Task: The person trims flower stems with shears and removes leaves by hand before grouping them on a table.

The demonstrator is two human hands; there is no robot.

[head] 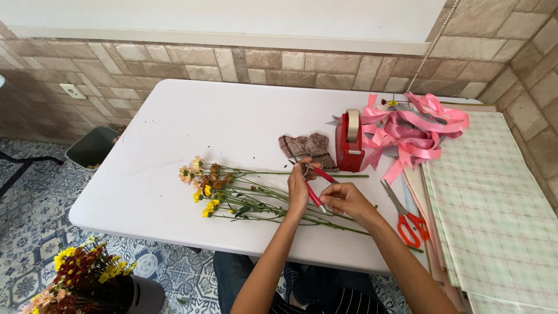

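Pruners [314,183] w/ red handles sit between both hands, above the flower stems [273,200] that lie across the white tabletop [174,134]. Left hand [299,186] is closed around the upper part of the pruners, near the blades; grip pressed together on the tool. Right hand [346,200] pinches the lower end of a red handle w/ fingertips. Blades themselves are too small to tell if open or closed.

Stems point to the right, w/ the flower heads [206,183] (orange, yellow, pale pink) at the left end, approx. in the middle of the tabletop.

Just behind the hands lies a checked cloth [308,148], and beside it stands a red tape dispenser [350,142]. Pink ribbon [415,128] is piled to the right of the dispenser. Scissors [407,218] w/ red handles lie near the right hand, touching a stack of pale checked paper [494,215].

On the floor at bottom left is a bucket w/ more flowers [81,276]; a grey bin [93,146] stands by the wall.
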